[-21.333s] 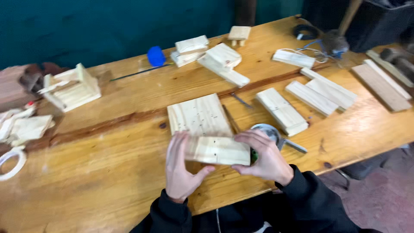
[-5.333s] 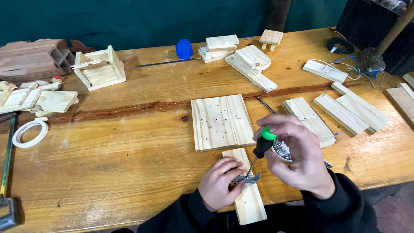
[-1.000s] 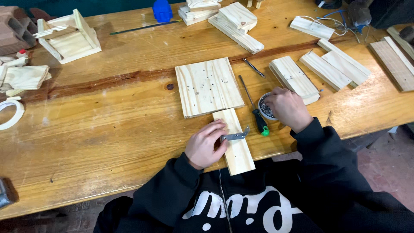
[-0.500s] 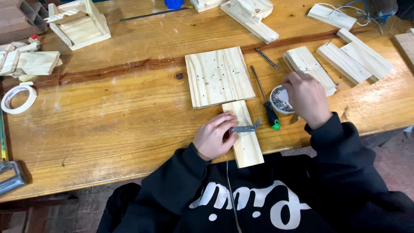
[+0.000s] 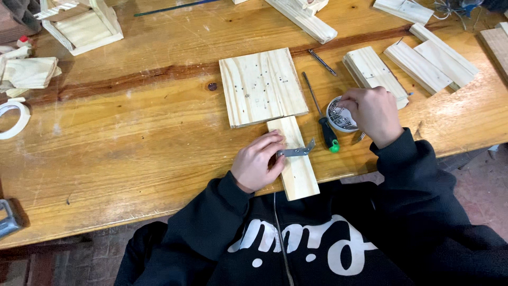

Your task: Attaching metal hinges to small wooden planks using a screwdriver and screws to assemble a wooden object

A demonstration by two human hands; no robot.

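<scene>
Near edge of table [image 5: 132, 175]: varnished wood planks, scuffed, dark seam running across further back. Below the edge, brick-pattern floor [image 5: 79, 259].

Left hand [image 5: 257, 163] is curled, fingertips pinning a metal bracket [image 5: 296, 151] flat on a narrow pine strip [image 5: 294, 159]; strip overhangs the near edge and butts the square pine board [image 5: 262, 86] beyond it.

Right of the strip: green-handled screwdriver [image 5: 323, 122] lying loose, then a small round tin of screws [image 5: 338, 115]. Right hand [image 5: 373, 114] is over the tin, fingers bent into it; can't tell if it's got a screw.

Beyond the board: stacked pine offcuts [image 5: 418, 63]. Far left of the board: tape roll [image 5: 13, 119], open wooden box frame [image 5: 82, 24].
</scene>
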